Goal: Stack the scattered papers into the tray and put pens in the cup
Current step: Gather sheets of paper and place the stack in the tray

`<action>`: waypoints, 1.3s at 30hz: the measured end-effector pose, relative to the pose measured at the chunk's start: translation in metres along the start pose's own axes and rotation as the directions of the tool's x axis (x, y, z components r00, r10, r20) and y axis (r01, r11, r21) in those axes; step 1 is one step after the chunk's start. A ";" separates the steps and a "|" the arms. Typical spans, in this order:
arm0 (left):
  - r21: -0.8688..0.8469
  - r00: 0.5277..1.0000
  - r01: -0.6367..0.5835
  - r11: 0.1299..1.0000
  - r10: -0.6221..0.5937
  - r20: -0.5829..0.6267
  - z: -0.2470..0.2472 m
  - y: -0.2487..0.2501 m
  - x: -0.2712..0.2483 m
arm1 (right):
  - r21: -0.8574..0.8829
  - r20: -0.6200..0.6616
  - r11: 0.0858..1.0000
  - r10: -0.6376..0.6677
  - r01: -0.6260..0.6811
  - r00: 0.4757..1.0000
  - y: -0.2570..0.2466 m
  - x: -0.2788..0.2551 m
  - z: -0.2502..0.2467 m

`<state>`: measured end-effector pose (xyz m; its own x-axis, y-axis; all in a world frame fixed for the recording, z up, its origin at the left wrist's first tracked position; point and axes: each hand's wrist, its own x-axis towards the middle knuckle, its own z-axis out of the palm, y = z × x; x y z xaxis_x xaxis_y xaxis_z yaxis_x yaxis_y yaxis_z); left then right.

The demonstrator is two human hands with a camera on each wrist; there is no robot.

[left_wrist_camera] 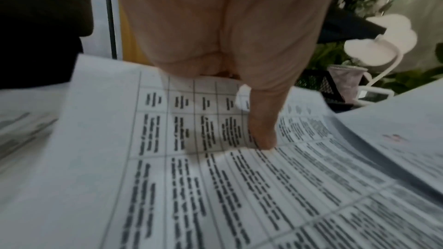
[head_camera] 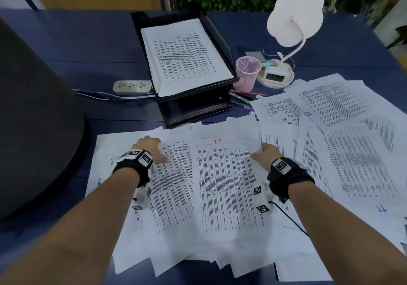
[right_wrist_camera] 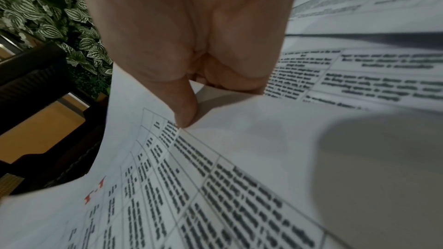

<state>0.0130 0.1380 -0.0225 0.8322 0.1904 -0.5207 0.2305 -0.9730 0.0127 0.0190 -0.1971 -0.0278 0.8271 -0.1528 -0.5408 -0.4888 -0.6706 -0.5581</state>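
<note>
Printed papers [head_camera: 224,187] lie scattered and overlapping across the near half of the blue table. My left hand [head_camera: 152,150] pinches a table-printed sheet [left_wrist_camera: 215,186] near its far edge, thumb [left_wrist_camera: 262,133] on top and fingers curled behind. My right hand [head_camera: 265,156] pinches the right edge of the middle sheet [right_wrist_camera: 215,186], which has a red mark, thumb [right_wrist_camera: 185,115] on top and fingers beneath; that sheet bows upward. The black tray [head_camera: 222,40] at the back holds a stack of papers. A pink mesh cup [head_camera: 247,73] stands to its right, with pens [head_camera: 244,99] lying in front.
A white cloud-shaped lamp [head_camera: 295,20] with a small clock in its base stands behind the cup. A power strip [head_camera: 132,86] and its cables lie left of the tray. A large dark rounded object [head_camera: 33,119] fills the left side. More papers [head_camera: 352,141] spread to the right edge.
</note>
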 end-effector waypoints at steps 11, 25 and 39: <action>-0.178 0.861 -0.329 0.928 0.217 -0.460 -0.089 0.037 -0.031 | 0.109 0.114 0.993 -0.057 0.045 0.992 0.004 -0.001 -0.003; 0.015 0.665 -0.575 0.818 0.478 -0.574 -0.175 0.069 -0.075 | 0.599 0.069 0.783 -0.261 0.170 0.963 -0.018 -0.014 -0.018; -0.318 0.684 -0.721 0.615 0.558 -0.470 -0.170 0.064 -0.068 | 0.677 -0.052 0.645 -0.439 0.355 0.897 -0.081 -0.025 -0.031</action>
<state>0.0567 0.0851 0.1584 0.9347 -0.3515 0.0522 -0.2977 -0.6945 0.6550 0.0462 -0.1618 0.0509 0.9709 0.1195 -0.2076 -0.2096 0.0044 -0.9778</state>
